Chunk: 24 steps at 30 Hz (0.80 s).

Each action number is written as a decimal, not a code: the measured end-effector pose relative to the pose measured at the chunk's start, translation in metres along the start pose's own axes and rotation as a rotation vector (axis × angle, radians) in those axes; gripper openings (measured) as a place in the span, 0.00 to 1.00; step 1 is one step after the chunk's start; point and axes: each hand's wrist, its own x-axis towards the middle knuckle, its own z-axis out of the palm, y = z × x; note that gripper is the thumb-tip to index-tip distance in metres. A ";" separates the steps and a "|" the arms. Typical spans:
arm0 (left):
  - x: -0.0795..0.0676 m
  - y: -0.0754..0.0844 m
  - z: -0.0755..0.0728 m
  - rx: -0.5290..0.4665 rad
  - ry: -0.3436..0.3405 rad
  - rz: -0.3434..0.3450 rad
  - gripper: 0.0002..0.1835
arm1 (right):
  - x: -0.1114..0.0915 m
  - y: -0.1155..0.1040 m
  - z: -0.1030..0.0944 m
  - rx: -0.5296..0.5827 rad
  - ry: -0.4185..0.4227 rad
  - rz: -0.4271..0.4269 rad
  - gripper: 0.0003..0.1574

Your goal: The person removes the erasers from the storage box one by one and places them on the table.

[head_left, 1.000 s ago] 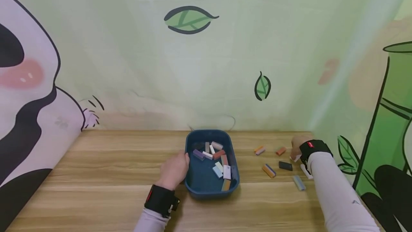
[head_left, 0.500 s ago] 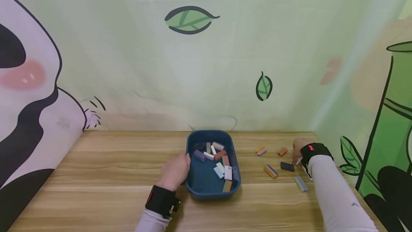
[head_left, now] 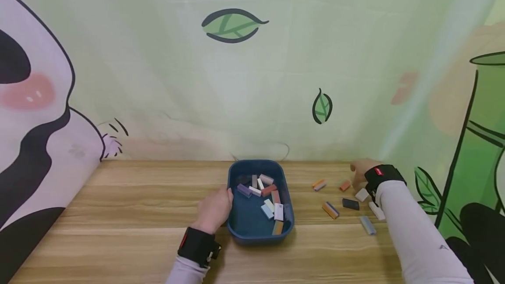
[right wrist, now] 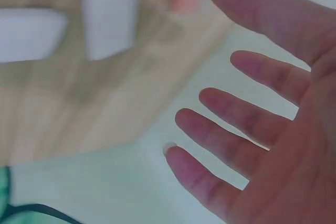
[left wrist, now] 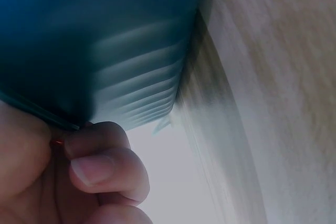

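With curled fingers my left hand (head_left: 214, 210) grips the left rim of a dark blue plastic bin (head_left: 247, 227); the left wrist view shows fingers (left wrist: 113, 171) against the ribbed outer wall (left wrist: 142, 82). Several small coloured blocks lie in the bin, among them a purple block (head_left: 244, 190) and a light blue block (head_left: 267, 211). My right hand (head_left: 360, 172) is over the table's back right, fingers spread and holding nothing, as the right wrist view shows. Closest to it are a short white block (head_left: 361, 194) and a reddish block (head_left: 345, 186), both on the table.
Also on the wooden table (head_left: 138, 214) at the right are a black block (head_left: 350, 204), a longer white block (head_left: 376, 211), a grey-blue block (head_left: 368, 225), an orange-and-blue block (head_left: 330, 210) and an orange-and-pink block (head_left: 319, 185). A printed cloth (head_left: 256, 91) hangs behind.
My right hand has moved back and slightly left, off the short white block it covered, and its fingers have spread. That block is now uncovered on the table. The left hand and bin stay put.
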 end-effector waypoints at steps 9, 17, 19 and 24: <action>0.000 -0.003 -0.002 0.007 0.009 -0.019 0.16 | 0.003 -0.090 -0.035 -0.199 0.133 -0.222 0.30; -0.002 -0.002 -0.002 0.004 0.038 -0.005 0.15 | -0.009 -0.182 -0.029 -0.262 0.139 -0.461 0.30; -0.003 -0.001 -0.001 0.001 0.040 -0.002 0.15 | -0.014 -0.200 -0.022 -0.281 0.134 -0.518 0.30; -0.002 0.000 0.000 -0.006 0.031 -0.011 0.15 | -0.025 -0.234 -0.004 -0.320 0.081 -0.630 0.30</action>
